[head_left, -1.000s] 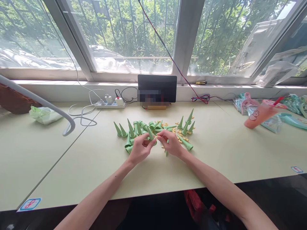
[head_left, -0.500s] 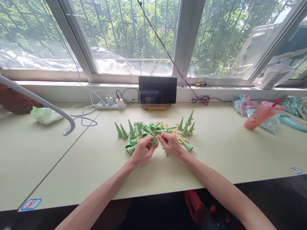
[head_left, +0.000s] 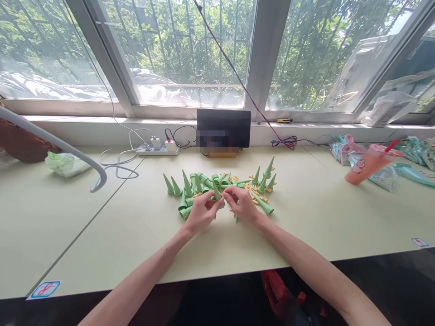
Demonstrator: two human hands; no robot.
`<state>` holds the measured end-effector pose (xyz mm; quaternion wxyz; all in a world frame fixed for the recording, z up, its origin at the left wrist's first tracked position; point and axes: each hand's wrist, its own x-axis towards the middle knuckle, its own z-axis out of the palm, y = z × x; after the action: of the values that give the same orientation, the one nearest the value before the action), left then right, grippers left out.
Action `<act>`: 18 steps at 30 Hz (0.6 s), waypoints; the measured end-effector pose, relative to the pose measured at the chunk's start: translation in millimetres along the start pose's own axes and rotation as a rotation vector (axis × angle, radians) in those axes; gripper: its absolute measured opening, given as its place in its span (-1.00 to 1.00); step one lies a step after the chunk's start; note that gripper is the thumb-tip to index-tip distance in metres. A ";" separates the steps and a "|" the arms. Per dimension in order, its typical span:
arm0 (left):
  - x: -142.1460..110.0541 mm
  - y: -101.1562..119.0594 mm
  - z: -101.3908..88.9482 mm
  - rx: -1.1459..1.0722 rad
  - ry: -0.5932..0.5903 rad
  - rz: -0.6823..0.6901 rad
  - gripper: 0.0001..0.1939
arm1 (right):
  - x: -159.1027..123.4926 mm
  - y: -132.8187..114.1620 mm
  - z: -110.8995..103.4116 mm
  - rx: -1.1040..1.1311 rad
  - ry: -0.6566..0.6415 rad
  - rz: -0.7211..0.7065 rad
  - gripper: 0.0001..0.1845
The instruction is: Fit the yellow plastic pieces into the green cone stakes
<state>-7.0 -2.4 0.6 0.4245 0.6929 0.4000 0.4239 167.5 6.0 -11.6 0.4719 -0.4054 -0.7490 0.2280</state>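
Observation:
A heap of green plastic cones (head_left: 200, 183) mixed with small yellow pieces (head_left: 253, 194) lies at the middle of the pale table (head_left: 136, 226). My left hand (head_left: 200, 215) is closed round one green cone (head_left: 216, 194), its tip pointing up. My right hand (head_left: 242, 203) meets it, fingers pinched at the cone's side on something small that I cannot make out. A few cones (head_left: 268, 168) stand upright at the right of the heap, others (head_left: 168, 183) at the left.
A dark screen (head_left: 223, 128) stands at the back by the window sill, with a power strip (head_left: 157, 149) and cables to its left. A grey curved arm (head_left: 61, 147) reaches in from the left. An orange cup (head_left: 369, 164) and packaged items lie at the right.
Both hands stay together over the heap. The cone in my left hand has turned from lying sideways to pointing up, and the hands have shifted slightly.

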 end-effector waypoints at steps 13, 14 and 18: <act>0.0 1.8 -1.7 0.043 0.028 0.059 -0.77 | -0.5 2.1 -2.2 0.027 -0.050 -0.003 -0.79; 0.0 1.1 -1.6 0.066 0.033 0.074 -0.78 | -0.5 2.3 -2.3 0.028 -0.048 -0.003 -0.79; 0.6 -0.5 -1.9 0.095 0.033 0.095 -0.81 | -0.5 3.9 -2.0 0.032 -0.037 -0.002 -0.78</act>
<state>-8.7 -1.3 0.8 0.3642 0.7232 0.3933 0.4355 171.0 7.8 -13.7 0.4646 -0.3928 -0.7542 0.2471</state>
